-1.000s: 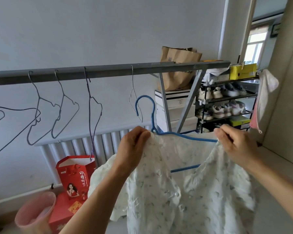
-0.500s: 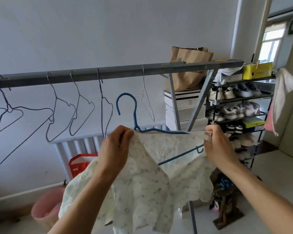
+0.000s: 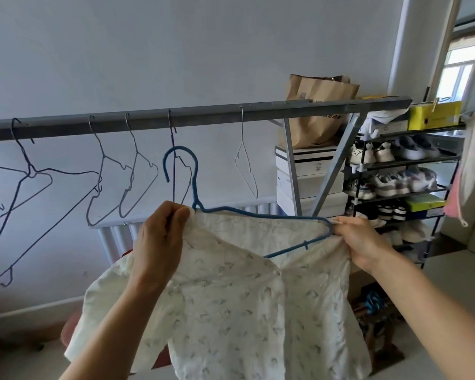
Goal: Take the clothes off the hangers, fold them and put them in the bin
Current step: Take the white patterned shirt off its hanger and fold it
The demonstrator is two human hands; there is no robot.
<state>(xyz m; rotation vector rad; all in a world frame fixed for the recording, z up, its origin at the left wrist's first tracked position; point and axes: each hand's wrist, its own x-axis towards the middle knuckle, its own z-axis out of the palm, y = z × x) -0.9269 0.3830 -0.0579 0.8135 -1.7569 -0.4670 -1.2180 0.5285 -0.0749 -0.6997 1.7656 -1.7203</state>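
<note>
I hold a white patterned blouse [image 3: 244,297] up in front of a grey clothes rail [image 3: 203,119]. The blouse is draped on a blue hanger [image 3: 194,187] whose hook hangs free below the rail. My left hand [image 3: 159,237] has its fingers curled, pinching the blouse's shoulder just beside the hanger's neck. My right hand [image 3: 359,242] pinches the other shoulder together with the hanger's end. Bare wire hangers [image 3: 30,171] hang on the rail. A shoe shelf [image 3: 395,160] stands to the right. A pink bin [image 3: 67,331] shows on the floor at lower left, mostly hidden by the blouse.
</note>
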